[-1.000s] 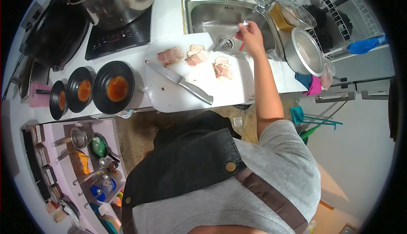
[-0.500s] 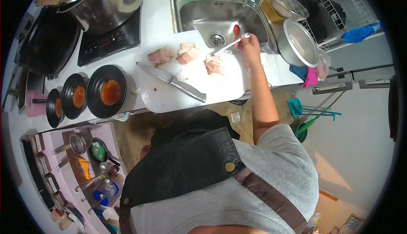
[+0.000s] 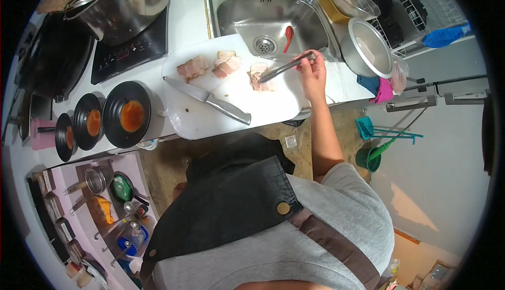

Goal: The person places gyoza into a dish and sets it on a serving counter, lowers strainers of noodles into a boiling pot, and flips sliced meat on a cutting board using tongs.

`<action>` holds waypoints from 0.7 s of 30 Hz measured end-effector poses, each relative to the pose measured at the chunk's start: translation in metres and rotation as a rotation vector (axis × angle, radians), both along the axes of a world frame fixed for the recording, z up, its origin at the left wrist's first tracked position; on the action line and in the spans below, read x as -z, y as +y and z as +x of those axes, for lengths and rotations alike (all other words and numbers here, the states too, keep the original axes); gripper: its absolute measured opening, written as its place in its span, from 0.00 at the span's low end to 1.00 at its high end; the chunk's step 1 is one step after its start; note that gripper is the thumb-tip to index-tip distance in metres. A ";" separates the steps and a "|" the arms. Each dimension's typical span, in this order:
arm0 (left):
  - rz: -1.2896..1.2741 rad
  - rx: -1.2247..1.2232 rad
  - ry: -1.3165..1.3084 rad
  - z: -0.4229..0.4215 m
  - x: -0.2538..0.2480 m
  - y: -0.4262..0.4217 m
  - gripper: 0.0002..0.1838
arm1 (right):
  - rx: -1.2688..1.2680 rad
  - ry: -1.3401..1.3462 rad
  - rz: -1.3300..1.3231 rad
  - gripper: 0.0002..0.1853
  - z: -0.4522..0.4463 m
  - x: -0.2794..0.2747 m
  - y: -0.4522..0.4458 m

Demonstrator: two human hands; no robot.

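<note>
Silver, slim metal tongs (image 3: 286,68), gripped rearward by the fingers of the right hand (image 3: 314,76), presumably for reach, angle down to pink-and-white sliced bacon (image 3: 257,75) near the far edge of the white plastic cutting board (image 3: 202,124); left hand out of view.

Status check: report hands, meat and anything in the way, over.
Right hand gripping slim grey metal tongs; left hand not seen. Tips at rightmost pinkish-white meat slices on white board. Silver steel knife on board, clear of tongs.
</note>
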State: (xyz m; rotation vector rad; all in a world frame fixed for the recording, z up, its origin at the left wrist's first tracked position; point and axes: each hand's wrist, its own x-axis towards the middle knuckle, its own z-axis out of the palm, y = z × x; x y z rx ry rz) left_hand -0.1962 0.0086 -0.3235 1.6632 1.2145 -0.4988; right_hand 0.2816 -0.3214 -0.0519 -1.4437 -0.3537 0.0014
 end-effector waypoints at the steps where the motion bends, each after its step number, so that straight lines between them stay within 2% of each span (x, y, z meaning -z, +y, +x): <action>1: -0.051 0.078 -0.110 -0.010 0.021 0.009 0.13 | 0.031 -0.034 0.046 0.10 0.000 -0.002 -0.002; 2: -0.050 0.076 -0.108 -0.006 0.014 0.007 0.13 | 0.063 -0.067 0.093 0.10 0.000 -0.002 -0.002; 4: -0.157 -0.138 -0.149 0.003 0.001 0.002 0.11 | 0.096 -0.077 0.091 0.10 0.003 0.003 -0.003; 7: -0.240 -0.201 -0.256 -0.001 0.022 0.007 0.09 | 0.127 -0.027 0.106 0.10 0.008 0.013 -0.002; 10: -0.271 -0.237 -0.254 0.001 0.028 0.008 0.09 | 0.128 0.022 0.122 0.10 0.011 0.022 0.005; 13: -0.297 -0.251 -0.220 0.008 0.013 0.003 0.10 | 0.121 -0.013 0.128 0.11 0.009 0.017 0.007; 15: -0.286 -0.247 -0.219 0.009 0.007 -0.001 0.12 | 0.214 -0.053 0.151 0.11 0.010 0.010 0.004; 17: -0.275 -0.241 -0.219 0.011 -0.004 -0.003 0.14 | 0.201 -0.065 0.181 0.11 0.013 0.013 0.000; 19: -0.077 -0.001 -0.175 0.012 -0.016 -0.005 0.16 | 0.130 -0.017 0.123 0.11 0.013 0.014 -0.001; 21: -0.096 -0.011 -0.152 0.004 -0.003 -0.005 0.18 | 0.124 -0.021 0.090 0.11 0.011 0.014 0.001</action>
